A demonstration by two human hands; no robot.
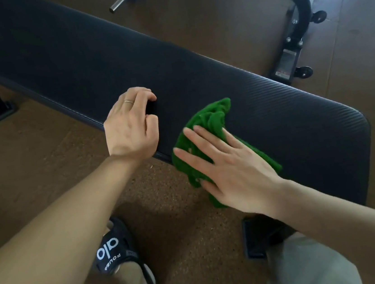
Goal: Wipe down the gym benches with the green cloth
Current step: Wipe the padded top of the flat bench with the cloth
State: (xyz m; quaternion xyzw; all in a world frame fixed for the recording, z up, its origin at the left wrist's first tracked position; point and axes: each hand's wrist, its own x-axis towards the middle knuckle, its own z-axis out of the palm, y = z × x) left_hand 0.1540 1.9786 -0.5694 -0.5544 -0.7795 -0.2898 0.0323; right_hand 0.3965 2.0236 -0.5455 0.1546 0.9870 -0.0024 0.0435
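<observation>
From the head camera, the right hand lies flat, fingers straight and spread, pressing the green cloth onto the near edge of the black bench — part of the cloth hangs over the edge toward the floor. The left hand rests on the bench edge just beside it, fingers curled and holding nothing that I can make out.

The cloth is bunched, not folded, so a flat palm may slide over it rather than drag it along. The overhanging part could pull the cloth off the bench. Most of the long pad lies farther off — easy to leave unwiped.
</observation>
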